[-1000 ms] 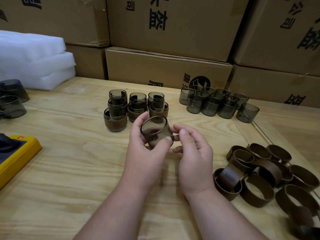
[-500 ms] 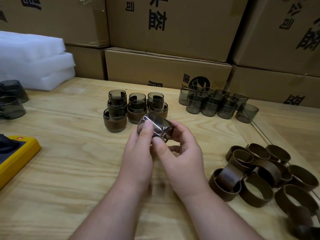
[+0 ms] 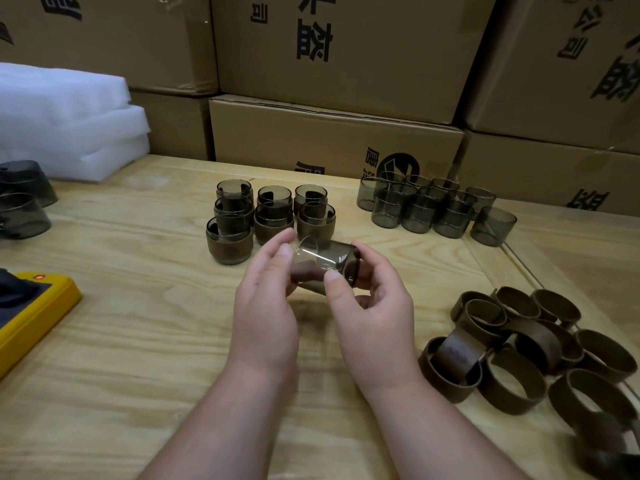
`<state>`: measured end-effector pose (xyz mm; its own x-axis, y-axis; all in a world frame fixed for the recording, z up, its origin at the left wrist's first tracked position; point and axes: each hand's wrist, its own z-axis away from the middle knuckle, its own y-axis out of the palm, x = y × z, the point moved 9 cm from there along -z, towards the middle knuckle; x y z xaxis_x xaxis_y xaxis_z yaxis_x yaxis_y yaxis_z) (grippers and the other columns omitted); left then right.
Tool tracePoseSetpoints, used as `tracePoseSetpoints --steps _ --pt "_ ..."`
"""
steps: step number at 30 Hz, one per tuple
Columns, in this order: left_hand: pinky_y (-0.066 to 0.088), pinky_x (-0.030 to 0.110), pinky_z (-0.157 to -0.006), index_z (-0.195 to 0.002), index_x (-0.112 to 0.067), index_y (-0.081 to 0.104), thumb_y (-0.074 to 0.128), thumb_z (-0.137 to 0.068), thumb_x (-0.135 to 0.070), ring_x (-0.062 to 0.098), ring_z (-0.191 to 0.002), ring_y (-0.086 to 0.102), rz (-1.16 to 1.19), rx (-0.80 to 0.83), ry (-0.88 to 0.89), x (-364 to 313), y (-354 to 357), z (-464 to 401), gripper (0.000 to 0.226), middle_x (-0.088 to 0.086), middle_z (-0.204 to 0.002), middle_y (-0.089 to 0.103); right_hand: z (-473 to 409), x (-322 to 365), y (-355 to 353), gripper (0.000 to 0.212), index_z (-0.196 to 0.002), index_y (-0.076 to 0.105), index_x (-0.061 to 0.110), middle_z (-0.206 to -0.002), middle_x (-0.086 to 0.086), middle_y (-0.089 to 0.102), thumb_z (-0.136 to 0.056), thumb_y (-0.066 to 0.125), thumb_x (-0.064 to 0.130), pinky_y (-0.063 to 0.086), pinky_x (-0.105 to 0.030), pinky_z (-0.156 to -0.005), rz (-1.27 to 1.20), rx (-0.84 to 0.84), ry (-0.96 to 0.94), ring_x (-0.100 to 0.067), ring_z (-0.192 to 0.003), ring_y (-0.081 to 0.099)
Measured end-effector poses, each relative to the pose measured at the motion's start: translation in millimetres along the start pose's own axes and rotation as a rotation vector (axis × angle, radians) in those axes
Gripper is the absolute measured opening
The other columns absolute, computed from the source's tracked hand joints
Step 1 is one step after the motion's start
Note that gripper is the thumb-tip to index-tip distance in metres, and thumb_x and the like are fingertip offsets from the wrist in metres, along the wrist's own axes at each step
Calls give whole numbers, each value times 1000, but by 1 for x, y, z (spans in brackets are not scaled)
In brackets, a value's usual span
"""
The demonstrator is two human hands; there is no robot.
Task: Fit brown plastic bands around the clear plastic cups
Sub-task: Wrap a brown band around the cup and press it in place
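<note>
**Bare cup held sideways, no band yet**

The right hand pinches the clear cup on its side above the table; the left hand's fingers lie loosely spread against its rim. The smooth cup could slip from this light pinch and knock the banded cups behind.

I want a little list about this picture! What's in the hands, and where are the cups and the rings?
held thing: clear smoky plastic cup, tipped on its side, no band on it
right hand: thumb and fingers grip the cup
left hand: fingers straight, touching the cup's open end
finished cups: banded cups, behind the hands
bare cups: cluster of unbanded cups, far right
bands: pile of loose brown plastic bands, right side
surface: wooden table
</note>
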<state>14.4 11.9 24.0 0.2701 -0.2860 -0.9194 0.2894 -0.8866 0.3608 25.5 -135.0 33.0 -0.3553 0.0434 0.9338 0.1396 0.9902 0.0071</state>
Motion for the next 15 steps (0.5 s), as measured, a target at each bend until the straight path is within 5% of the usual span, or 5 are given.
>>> tracePoseSetpoints --steps 3,9,15 --pt "51 37 -90 -131 -34 62 50 -89 -44 16 -100 74 -54 57 10 0 7 3 45 9 -93 79 0 0 -2 41 -118 62 37 -103 18 73 -78 69 36 50 -9 -76 -12 -12 6 5 -98 67" --pt "42 45 -116 -143 -38 54 49 -76 -68 13 -132 59 -199 151 34 -1 16 7 74 3 -135 68 -2 5 -4 27 -104 63 39 -96 34 71 -79 65 31 48 -7 -76 -43 -2 -19 10 -92 67" --pt "53 44 -100 -136 -47 55 56 -86 -53 24 -115 71 13 135 -66 5 13 6 51 14 -122 74 2 10 5 43 -114 63 42 -120 5 69 -71 67 42 49 -11 -85 1 106 -48 1 -107 65"
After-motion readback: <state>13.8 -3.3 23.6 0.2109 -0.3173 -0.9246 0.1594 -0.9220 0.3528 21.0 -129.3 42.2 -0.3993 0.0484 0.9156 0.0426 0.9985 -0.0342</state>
